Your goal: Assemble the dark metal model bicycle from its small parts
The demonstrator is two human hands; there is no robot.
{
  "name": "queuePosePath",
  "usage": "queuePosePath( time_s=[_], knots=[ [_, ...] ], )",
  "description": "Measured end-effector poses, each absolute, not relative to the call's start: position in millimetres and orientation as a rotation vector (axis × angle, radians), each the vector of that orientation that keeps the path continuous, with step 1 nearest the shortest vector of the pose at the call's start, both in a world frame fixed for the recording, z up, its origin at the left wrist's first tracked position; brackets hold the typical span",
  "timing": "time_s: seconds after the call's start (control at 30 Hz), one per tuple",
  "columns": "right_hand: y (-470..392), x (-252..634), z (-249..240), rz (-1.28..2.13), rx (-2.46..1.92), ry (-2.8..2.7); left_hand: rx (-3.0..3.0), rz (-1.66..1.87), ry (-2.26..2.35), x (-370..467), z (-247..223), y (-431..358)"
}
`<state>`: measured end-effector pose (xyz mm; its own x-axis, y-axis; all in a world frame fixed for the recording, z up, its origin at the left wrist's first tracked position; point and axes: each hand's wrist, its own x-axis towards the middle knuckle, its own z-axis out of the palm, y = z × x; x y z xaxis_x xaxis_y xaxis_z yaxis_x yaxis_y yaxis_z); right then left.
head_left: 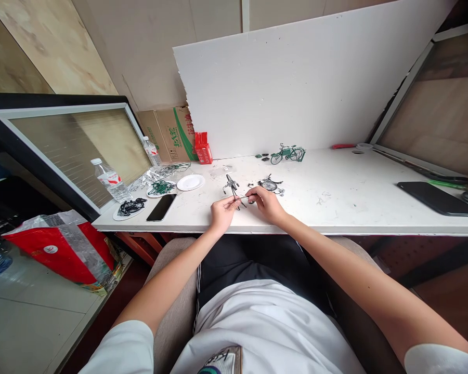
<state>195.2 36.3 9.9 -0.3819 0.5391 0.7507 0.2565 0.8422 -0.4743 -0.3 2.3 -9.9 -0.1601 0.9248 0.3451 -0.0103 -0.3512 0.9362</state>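
Note:
My left hand point(223, 212) pinches the lower end of a small black model bicycle frame point(231, 186), whose handlebar end points away from me. Close beside it, my right hand point(268, 204) has thumb and forefinger closed on a thin rod-like piece point(243, 197) that reaches to the frame; its exact kind is too small to tell. Behind my right hand lies a black wheel assembly point(270, 184) with loose small parts about it. Farther back stands a green model bicycle point(287, 154), upright on the table.
To the left on the white table point(347, 202) are a plate of green parts point(161, 188), a plate of black parts point(130, 208), a white plate point(191, 182), a phone point(161, 207) and a water bottle point(111, 179). A black tablet-like slab point(439, 198) lies at right.

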Motion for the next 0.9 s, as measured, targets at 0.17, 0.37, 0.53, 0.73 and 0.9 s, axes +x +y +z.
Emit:
queuePosePath(
  time_s=[0.17, 0.37, 0.53, 0.73, 0.9],
  knots=[
    [38.0, 196.2, 11.2, 0.284, -0.588, -1.959, 1.362, 1.614, 1.098, 1.9, -10.6, 0.4],
    [37.4, 196.2, 10.6, 0.250, -0.611, -1.963, 1.387, 1.618, 1.106, 3.8, -10.6, -0.8],
    [36.1, 197.3, 10.7, 0.291, -0.688, -1.972, 1.397, 1.620, 1.109, 4.1, -12.6, 0.8],
    [36.7, 194.4, 6.5, 0.266, -0.621, -2.092, 1.492, 1.601, 1.024, 6.3, -13.5, -0.5],
    [37.7, 193.1, 4.1, 0.232, -0.677, -2.004, 1.392, 1.652, 1.069, 5.7, -10.9, 2.0]
  ],
)
